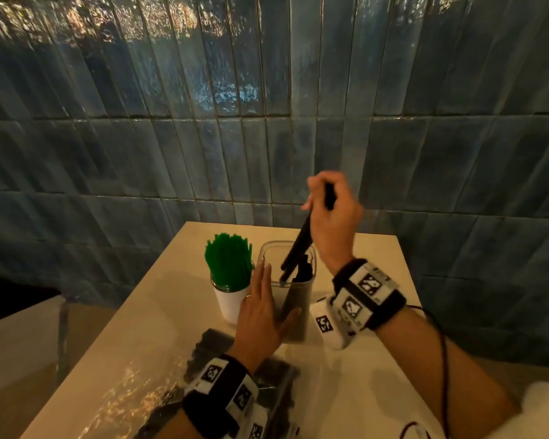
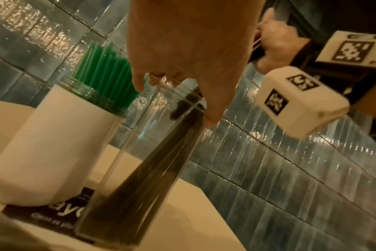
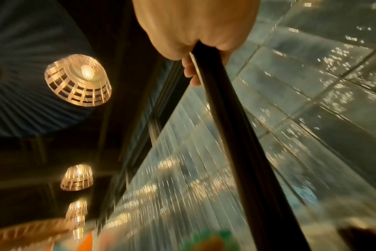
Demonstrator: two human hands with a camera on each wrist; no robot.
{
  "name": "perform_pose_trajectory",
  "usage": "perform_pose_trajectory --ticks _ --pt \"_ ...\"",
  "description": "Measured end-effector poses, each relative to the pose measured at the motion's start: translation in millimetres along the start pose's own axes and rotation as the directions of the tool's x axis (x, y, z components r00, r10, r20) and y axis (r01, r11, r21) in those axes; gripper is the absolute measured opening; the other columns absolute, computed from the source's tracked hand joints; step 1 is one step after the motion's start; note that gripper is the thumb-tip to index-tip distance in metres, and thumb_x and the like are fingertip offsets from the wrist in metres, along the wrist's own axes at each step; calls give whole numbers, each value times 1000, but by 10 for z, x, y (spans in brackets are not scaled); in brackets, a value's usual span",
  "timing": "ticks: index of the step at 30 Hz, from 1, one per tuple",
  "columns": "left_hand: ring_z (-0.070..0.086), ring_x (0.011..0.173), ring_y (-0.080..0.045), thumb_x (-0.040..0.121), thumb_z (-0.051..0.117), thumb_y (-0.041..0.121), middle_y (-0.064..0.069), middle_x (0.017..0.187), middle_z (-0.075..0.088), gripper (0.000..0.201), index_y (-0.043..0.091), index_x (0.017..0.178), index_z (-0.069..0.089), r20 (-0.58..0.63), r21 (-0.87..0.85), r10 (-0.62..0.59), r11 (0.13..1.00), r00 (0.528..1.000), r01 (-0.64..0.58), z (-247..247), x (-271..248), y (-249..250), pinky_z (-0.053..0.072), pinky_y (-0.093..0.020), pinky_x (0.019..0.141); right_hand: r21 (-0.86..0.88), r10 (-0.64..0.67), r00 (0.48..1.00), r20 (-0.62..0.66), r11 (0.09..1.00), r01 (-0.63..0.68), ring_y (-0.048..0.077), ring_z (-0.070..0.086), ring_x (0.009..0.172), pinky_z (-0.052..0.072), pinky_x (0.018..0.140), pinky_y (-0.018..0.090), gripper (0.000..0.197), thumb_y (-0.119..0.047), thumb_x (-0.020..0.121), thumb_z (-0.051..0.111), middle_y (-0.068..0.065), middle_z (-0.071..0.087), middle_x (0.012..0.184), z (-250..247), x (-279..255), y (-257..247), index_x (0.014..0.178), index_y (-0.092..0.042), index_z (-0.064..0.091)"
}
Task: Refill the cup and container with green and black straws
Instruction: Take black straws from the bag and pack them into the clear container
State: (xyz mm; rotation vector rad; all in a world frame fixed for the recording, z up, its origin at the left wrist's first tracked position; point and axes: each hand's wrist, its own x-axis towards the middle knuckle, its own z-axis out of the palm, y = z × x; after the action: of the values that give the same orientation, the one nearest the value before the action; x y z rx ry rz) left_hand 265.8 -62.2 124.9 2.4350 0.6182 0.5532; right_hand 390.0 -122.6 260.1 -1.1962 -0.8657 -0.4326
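Note:
A tall clear container (image 1: 298,312) (image 2: 140,152) stands mid-table with black straws leaning inside it. My left hand (image 1: 263,308) (image 2: 182,59) lies flat against its left side, fingers straight, thumb on its front. Above it my right hand (image 1: 330,213) (image 3: 193,28) grips a small bunch of black straws (image 1: 298,245) (image 3: 236,135), tilted, with their lower ends inside the container's mouth. To the left of the container a white cup (image 1: 230,301) (image 2: 54,144) stands packed with green straws (image 1: 229,261) (image 2: 105,68).
A clear plastic bag of black straws (image 1: 267,375) lies on the table (image 1: 362,248) under my left wrist. A dark printed card (image 2: 45,214) lies by the cup's base. The blue tiled wall (image 1: 267,137) rises right behind the table; the table's left edge drops off.

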Motion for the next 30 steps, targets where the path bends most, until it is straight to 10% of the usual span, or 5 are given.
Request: perform_pose_trajectory --ticks 4,8,19,26,30 --pt "0 144 -16 88 54 45 5 154 -17 92 17 147 -11 4 60 -40 997 999 40 53 5 3 13 -37 118 -187 184 947 262 973 -137 -1 53 62 44 62 8 13 -27 94 52 -11 54 70 81 -422 430 91 -15 58" --pt "1 144 -16 90 51 44 7 149 -26 92 23 142 -22 -6 128 -36 991 999 37 75 2 -29 13 -32 115 -543 429 680 594 838 -55 6 58 86 41 95 27 23 -28 100 41 -3 65 93 48 -722 617 100 -18 62" --pt "17 142 -19 85 61 37 13 145 -29 106 32 131 -34 -7 143 -6 990 1000 7 127 -6 -81 25 -38 115 -757 601 465 650 562 333 22 37 132 12 116 46 57 -57 96 25 6 48 140 -57 -658 714 123 -21 59" --pt "-2 144 -22 83 61 34 8 145 -37 109 26 136 -34 21 186 -7 983 1000 3 106 -21 -79 21 -42 116 -693 431 615 660 665 278 19 48 118 24 109 36 44 -45 98 33 4 59 125 -183 -693 624 113 -17 63" --pt "-11 143 -32 79 63 41 -5 146 -40 106 19 146 -17 -34 242 -10 970 999 18 63 -256 -141 19 -54 113 -531 303 856 419 847 -39 13 49 116 31 107 34 33 -36 97 41 -1 60 121 -493 -883 457 111 -17 64"
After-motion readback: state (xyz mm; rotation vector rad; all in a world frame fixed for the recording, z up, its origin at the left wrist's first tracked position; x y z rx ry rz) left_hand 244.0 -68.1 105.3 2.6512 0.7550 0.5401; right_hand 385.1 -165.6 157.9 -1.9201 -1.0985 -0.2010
